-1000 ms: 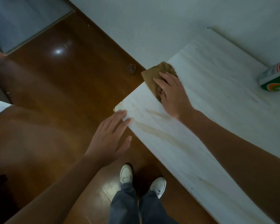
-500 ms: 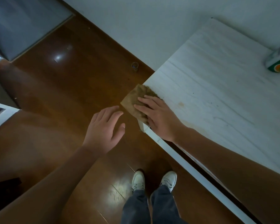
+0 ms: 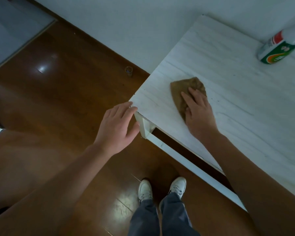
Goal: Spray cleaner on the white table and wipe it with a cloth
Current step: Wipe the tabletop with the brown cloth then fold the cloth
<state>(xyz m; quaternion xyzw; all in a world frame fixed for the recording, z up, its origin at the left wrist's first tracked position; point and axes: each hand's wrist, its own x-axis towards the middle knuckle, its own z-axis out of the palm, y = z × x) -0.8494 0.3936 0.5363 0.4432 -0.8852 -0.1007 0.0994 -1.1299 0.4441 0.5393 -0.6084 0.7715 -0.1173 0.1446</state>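
Note:
The white table fills the right half of the head view, its near left corner pointing toward me. A brown cloth lies flat on the tabletop a little inside that corner. My right hand presses on the cloth with straight fingers, covering its near half. My left hand hovers with spread fingers at the table's corner, fingertips touching the edge. The cleaner bottle, white with a green and red label, stands at the far right of the table.
Glossy brown wooden floor spreads to the left of the table. A white wall runs behind. A small glass object stands on the floor by the wall. My feet in white shoes are beside the table's front edge.
My right hand has slid the cloth from the table's corner edge inward onto the tabletop. My left hand has come up to touch the corner.

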